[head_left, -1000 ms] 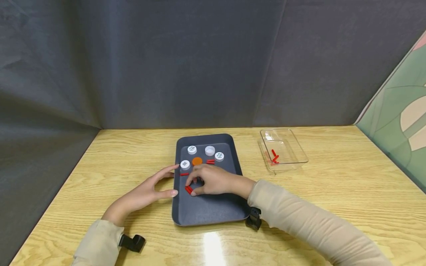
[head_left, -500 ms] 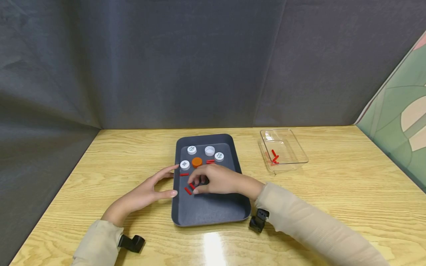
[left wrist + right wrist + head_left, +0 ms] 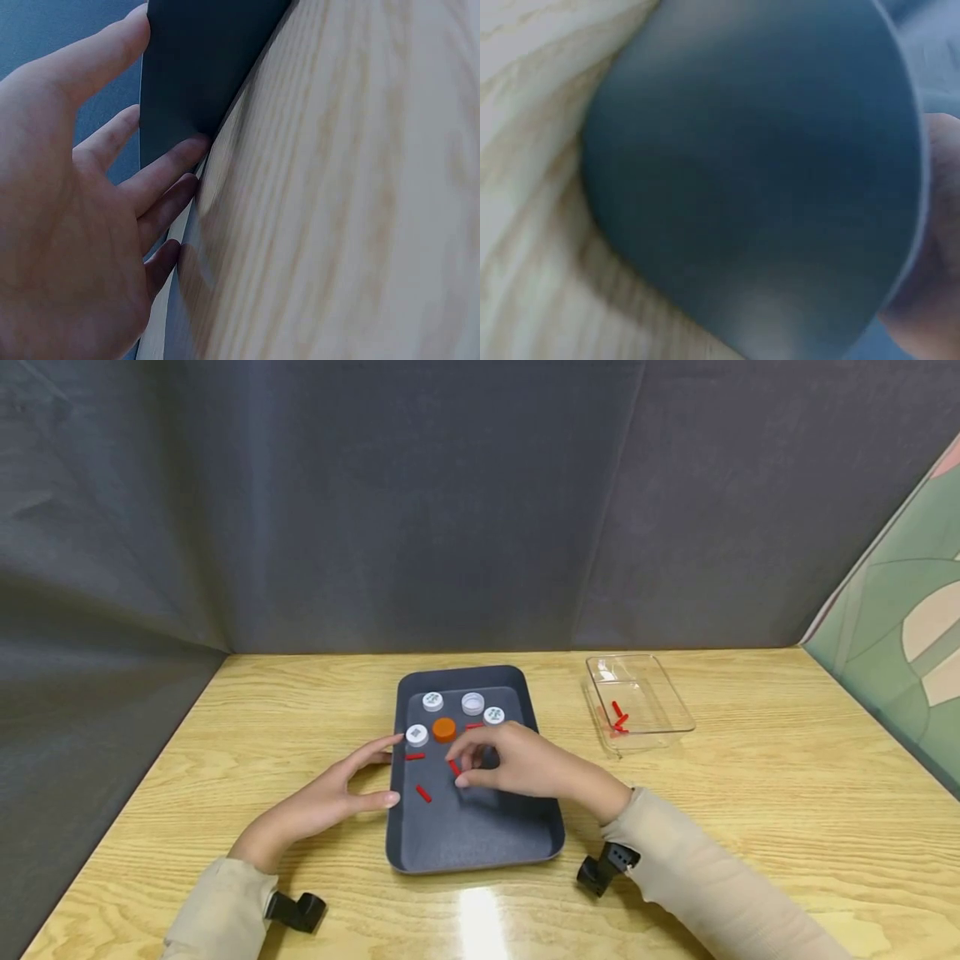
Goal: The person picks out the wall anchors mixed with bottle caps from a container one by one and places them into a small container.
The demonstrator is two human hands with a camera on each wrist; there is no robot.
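In the head view my right hand [image 3: 525, 764] pinches a small red stick [image 3: 453, 767] between thumb and fingers, over the dark grey tray [image 3: 480, 843]. A second red stick [image 3: 423, 793] lies to its left on the tray floor. My left hand [image 3: 322, 797] has its thumb and fingers spread along the tray's left rim, holding nothing. Another red stick [image 3: 415, 757] lies by a white bottle cap [image 3: 417, 735]; one more red stick [image 3: 474, 726] shows behind the right hand. In the right wrist view, the tray wall [image 3: 757, 172] hides most of that hand.
An orange cap [image 3: 444, 729] and several white caps, one of them hollow side up [image 3: 472, 703], sit in the tray's far half. To the right, a clear plastic box [image 3: 675, 693] on the wooden table holds a few red sticks [image 3: 617, 709]. A dark curtain [image 3: 420, 527] hangs behind.
My right hand has shifted right and slightly away from me, carrying one red stick off from the other that lay beside it. The left hand stays where it was.
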